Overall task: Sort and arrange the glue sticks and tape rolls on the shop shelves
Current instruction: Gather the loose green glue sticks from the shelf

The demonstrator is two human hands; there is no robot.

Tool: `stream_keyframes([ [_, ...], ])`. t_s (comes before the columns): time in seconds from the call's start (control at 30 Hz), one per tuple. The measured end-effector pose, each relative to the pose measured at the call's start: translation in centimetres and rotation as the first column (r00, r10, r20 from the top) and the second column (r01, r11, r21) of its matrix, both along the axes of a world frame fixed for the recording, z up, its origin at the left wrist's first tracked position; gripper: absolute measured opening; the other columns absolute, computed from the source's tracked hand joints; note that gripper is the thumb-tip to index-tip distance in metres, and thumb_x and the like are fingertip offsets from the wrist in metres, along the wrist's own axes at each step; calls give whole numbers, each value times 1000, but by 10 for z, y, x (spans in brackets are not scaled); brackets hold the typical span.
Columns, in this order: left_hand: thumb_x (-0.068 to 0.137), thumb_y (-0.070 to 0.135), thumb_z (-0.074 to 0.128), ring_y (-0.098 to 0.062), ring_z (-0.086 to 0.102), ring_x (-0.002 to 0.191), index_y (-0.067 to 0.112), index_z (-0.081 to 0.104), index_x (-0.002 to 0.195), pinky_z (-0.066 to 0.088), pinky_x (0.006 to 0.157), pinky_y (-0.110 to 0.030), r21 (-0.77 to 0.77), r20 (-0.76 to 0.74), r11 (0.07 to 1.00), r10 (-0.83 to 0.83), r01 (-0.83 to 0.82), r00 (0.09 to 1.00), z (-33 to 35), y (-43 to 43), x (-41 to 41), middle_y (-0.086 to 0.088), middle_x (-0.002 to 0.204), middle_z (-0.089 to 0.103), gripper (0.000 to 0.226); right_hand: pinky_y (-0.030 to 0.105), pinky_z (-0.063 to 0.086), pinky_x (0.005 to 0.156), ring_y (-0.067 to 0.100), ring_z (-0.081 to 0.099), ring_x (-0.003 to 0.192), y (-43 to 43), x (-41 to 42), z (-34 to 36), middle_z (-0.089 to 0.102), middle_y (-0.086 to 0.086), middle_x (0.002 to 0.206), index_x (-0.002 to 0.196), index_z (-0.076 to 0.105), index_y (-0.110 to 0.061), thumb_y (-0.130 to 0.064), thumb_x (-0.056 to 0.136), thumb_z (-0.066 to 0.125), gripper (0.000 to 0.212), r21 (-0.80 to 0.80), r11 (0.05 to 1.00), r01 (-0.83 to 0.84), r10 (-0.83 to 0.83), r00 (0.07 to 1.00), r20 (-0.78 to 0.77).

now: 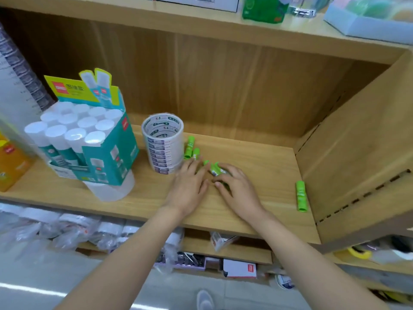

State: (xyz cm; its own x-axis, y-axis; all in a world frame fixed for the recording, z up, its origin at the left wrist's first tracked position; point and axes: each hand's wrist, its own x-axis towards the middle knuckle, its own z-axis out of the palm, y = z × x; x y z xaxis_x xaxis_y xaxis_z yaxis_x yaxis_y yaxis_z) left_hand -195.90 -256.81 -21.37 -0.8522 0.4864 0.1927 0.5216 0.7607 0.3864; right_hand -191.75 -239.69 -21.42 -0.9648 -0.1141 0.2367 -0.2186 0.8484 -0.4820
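**Gather the little green sticks into one neat row**

The shelf (257,157) is wide and made of wood, with lots of bare room on its right side. At the left stands a box (107,153) full of big white glue sticks. It tips a bit because it sits on something round and white. Just beside the box is the tape (164,144), a tall stack of rolls standing straight.

Both hands are down on the shelf, right in front of the tape. The left hand (190,186) lies flat with its fingers out straight. Its tips touch the little sticks near the tape, and it grasps nothing. The right hand (237,186) is curled over a bunch (215,169) of small green glue sticks and holds them.

A pair (190,149) of green sticks lies just beside the foot of the tape. One lone stick (301,195) lies well apart, by the right wall.

I think the job now is to pull the green sticks together. To do it well, use the flat left hand like a wall, so the round sticks do not roll away. Slide the bunch up to the pair, with all the caps pointing the same way. Go gently near the tape, for a bump might tip it. Then fetch the lone stick too.
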Motion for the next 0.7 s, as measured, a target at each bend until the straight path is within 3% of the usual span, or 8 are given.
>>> stream_keyframes([
  [0.07, 91, 38, 31, -33, 48, 118, 11, 60, 126, 43, 101, -47, -12, -25, 999, 33, -33, 999, 2, 5, -2, -11, 123, 59, 53, 37, 45, 99, 28, 55, 115, 7, 1, 4, 60, 6, 126, 97, 72, -16, -15, 91, 64, 11, -6, 1000, 3, -4, 999, -38],
  [0.13, 92, 28, 45, -32, 49, 106, 10, 64, 110, 46, 92, -47, 13, -72, 997, 74, -73, 995, 4, 5, -2, -10, 108, 61, 32, 37, 47, 93, 27, 57, 108, 11, 0, 7, 61, 5, 119, 95, 69, -16, -9, 88, 64, 11, -22, 1000, 7, -8, 998, -61],
  [0.2, 87, 15, 58, -32, 50, 99, 11, 64, 102, 47, 85, -47, 31, -103, 995, 98, -95, 990, 5, 3, 0, -9, 100, 60, 17, 36, 47, 86, 24, 57, 103, 14, -1, 11, 58, 1, 113, 99, 63, -16, -8, 85, 66, 16, -51, 998, 20, -23, 999, -44],
  [0.27, 81, 4, 62, -33, 49, 96, 12, 64, 98, 47, 83, -47, 42, -100, 994, 104, -100, 989, 7, 0, 0, -9, 96, 58, 19, 36, 46, 84, 22, 56, 101, 16, -2, 14, 55, -1, 112, 107, 59, -16, -12, 83, 71, 27, -69, 996, 48, -48, 999, 0],
  [0.43, 73, -5, 62, -35, 47, 104, 8, 62, 109, 45, 88, -44, 31, -7, 985, 170, -170, 985, 13, -3, 4, -17, 110, 50, 39, 36, 44, 90, 26, 55, 104, 20, -10, 17, 57, 6, 106, 106, 65, -13, -19, 75, 80, 35, -35, 999, 41, -37, 993, 113],
  [0.53, 82, 2, 57, -34, 45, 113, 12, 53, 127, 42, 96, -41, -65, 81, 976, 210, -206, 974, 17, -1, 8, -17, 121, 46, 46, 35, 41, 96, 25, 54, 108, 20, -11, 19, 59, 10, 108, 110, 68, -13, -25, 84, 73, 29, -31, 998, 57, -52, 990, 133],
  [0.6, 87, 6, 54, -32, 46, 115, 16, 51, 130, 41, 97, -37, -96, 140, 970, 235, -223, 962, 20, -1, 10, -15, 122, 46, 44, 33, 39, 99, 28, 54, 111, 19, -11, 21, 59, 12, 109, 113, 69, -11, -15, 91, 61, 23, -24, 998, 60, -56, 989, 139],
  [0.7, 86, 10, 58, -31, 50, 114, 19, 54, 125, 42, 92, -35, -48, 212, 967, 253, -248, 944, 27, -4, 13, -14, 121, 49, 40, 31, 39, 96, 30, 52, 111, 20, -7, 23, 59, 13, 111, 120, 65, -13, -2, 90, 53, 34, 6, 995, 104, -103, 981, 167],
])
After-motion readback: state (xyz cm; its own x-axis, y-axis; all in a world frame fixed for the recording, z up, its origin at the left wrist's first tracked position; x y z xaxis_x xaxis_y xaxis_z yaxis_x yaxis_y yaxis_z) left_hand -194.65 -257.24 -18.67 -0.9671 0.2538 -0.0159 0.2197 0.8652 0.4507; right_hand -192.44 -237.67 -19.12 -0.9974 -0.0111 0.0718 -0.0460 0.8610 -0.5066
